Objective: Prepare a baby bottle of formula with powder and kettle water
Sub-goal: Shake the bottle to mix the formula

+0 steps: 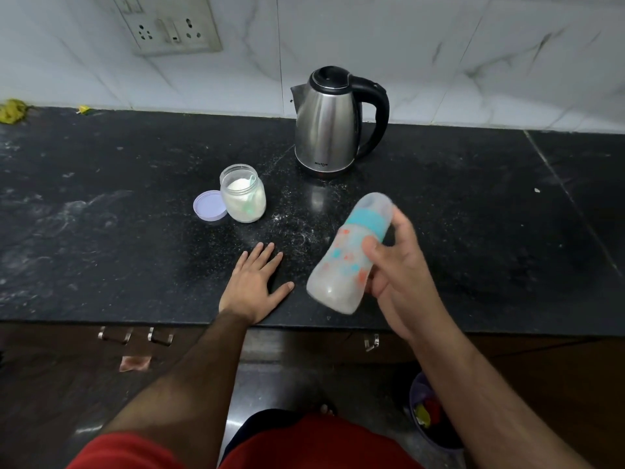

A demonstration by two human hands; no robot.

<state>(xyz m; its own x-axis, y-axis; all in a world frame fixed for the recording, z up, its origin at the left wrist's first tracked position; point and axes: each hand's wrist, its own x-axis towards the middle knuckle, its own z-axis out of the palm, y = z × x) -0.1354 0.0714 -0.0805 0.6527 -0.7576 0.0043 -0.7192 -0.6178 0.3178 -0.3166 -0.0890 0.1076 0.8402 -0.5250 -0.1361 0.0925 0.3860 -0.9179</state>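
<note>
My right hand [399, 269] grips a baby bottle [348, 255] with a teal collar and clear cap, tilted above the black counter [118, 231]; it looks blurred and holds cloudy liquid. My left hand [255, 286] rests flat on the counter near the front edge, fingers straight. An open jar of white powder [242, 198] with a pale scoop inside stands behind my left hand. Its lilac lid [209, 204] lies beside it on the left. A steel kettle [326, 125] with a black handle stands at the back, lid shut.
Spilled powder dusts the counter between jar and kettle. A wall socket plate [169, 28] sits on the marble backsplash. Yellow scraps [12, 111] lie at the far left. Drawer handles [135, 335] show below the counter edge, and a bucket [429, 414] stands on the floor at right.
</note>
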